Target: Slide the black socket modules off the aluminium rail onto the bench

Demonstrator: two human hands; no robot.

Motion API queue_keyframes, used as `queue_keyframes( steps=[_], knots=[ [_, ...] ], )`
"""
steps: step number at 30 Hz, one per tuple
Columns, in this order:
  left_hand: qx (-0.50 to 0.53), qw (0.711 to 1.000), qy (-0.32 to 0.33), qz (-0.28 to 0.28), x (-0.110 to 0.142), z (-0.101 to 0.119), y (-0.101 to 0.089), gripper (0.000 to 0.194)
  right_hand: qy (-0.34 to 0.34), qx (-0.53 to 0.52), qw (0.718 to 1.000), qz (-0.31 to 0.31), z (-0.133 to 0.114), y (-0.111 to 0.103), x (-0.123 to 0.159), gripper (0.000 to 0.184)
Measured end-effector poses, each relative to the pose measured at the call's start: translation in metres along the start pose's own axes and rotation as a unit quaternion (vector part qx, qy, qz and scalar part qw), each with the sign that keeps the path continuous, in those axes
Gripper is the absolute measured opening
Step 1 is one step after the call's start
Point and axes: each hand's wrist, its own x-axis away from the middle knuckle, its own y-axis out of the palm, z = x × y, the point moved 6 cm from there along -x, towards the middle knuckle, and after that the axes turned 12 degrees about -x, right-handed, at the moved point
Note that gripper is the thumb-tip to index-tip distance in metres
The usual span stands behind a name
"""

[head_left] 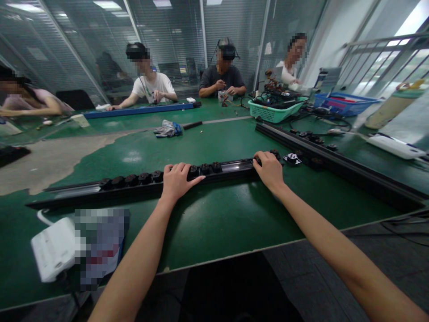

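From ten o'clock to past twelve lay a black rail (236, 167) bearing round black pieces (144, 178). At eleven the left hand (176, 181), fingers curled, held it; past twelve the right hand (270, 170) bent over it, its grip unclear. Another rail (335, 162) lay toward two.

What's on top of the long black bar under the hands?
Black pieces sit in a row on the bar. The left hand and right hand hide whatever is directly beneath them.
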Motion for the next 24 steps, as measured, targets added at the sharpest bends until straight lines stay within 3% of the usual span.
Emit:
queue_keyframes(
  steps=[24],
  knots=[
    [-0.005,1.000,0.002,0.000,0.000,0.001,0.000,0.062,0.011,0.028,0.999,0.019,0.016,0.003,-0.003,0.033]
  ],
)
